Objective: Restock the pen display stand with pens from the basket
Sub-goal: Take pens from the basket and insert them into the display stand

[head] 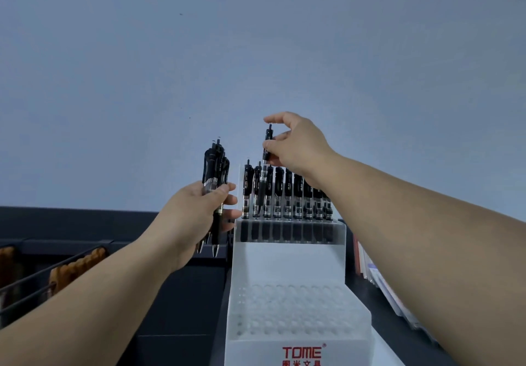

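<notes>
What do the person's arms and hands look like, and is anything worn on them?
The left hand and right hand are bare: no gloves, rings or watch show. The left forearm and right forearm are bare too, with no sleeve in view.

Up top, a plain blue-grey wall (256, 38) fills most of the view, with a few tiny dark specks (181, 14) on it. Below it, a dark rail (71, 217) runs along the back. Down on the left, thin black wire dividers (42, 273) slant across, and brown ribbed items (76, 269) sit packed between them, too blurred to name. A dark worktop (176, 308) lies in the lower middle. Over on the right, flat pale packets (378, 280) stand stacked edge-on, showing white, pink and blue.
</notes>
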